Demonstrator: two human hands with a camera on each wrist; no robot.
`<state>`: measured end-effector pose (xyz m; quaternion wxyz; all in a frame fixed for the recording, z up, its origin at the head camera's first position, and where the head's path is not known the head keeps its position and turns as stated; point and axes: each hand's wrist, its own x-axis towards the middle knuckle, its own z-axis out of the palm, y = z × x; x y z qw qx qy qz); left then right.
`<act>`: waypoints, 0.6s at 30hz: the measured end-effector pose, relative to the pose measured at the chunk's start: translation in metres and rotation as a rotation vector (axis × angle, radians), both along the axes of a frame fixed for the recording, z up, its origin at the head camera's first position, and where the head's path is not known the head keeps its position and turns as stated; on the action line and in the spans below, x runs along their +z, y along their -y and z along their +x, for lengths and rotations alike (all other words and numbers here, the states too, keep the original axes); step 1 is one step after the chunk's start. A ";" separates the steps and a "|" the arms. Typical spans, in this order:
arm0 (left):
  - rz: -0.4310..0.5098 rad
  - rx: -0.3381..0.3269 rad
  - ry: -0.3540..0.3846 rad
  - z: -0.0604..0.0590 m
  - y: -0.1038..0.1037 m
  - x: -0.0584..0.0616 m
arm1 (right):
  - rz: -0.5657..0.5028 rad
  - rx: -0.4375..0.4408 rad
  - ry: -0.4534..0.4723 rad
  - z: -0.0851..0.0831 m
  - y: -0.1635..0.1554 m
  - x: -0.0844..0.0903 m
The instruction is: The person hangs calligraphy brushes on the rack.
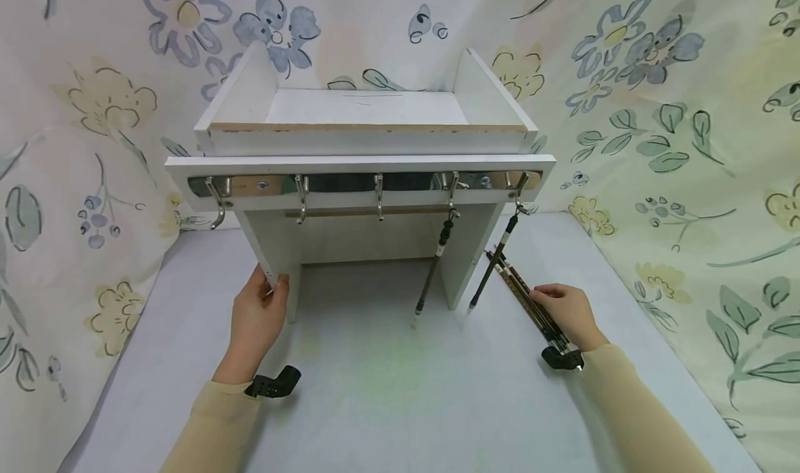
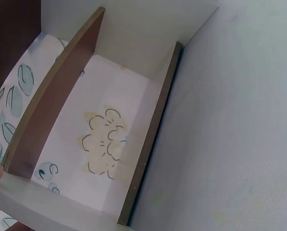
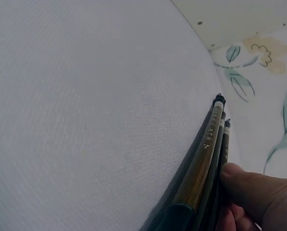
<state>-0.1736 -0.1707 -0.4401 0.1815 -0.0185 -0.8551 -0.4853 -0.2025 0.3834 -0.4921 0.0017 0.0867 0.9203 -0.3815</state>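
White board rack (image 1: 362,142) and brown brush bundle (image 1: 528,299), both held.
Left hand (image 1: 259,317) has its fingers curled around the edge of the rack's flat left side panel (image 1: 270,240); right hand (image 1: 569,313) pinches the bundle between thumb and fingers, right of the rack, at the finely woven white cloth (image 3: 85,144). Slim, rounded, glossy handles (image 3: 203,163), one bearing pale characters (image 3: 209,134); two further brushes (image 1: 433,275) hang from curved, shiny metal hooks (image 1: 379,196).

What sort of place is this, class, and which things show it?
Probably a staged tabletop workspace: a pale table, a floral backdrop around it, and a white hooked shelf with hanging brushes.
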 end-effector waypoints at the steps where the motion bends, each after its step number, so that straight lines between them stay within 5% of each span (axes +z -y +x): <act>1: 0.000 -0.001 -0.001 0.000 0.000 0.000 | 0.007 0.003 0.001 0.000 0.000 0.001; 18: 0.001 -0.010 -0.022 0.000 0.000 0.000 | 0.078 -0.003 -0.005 0.000 0.014 0.011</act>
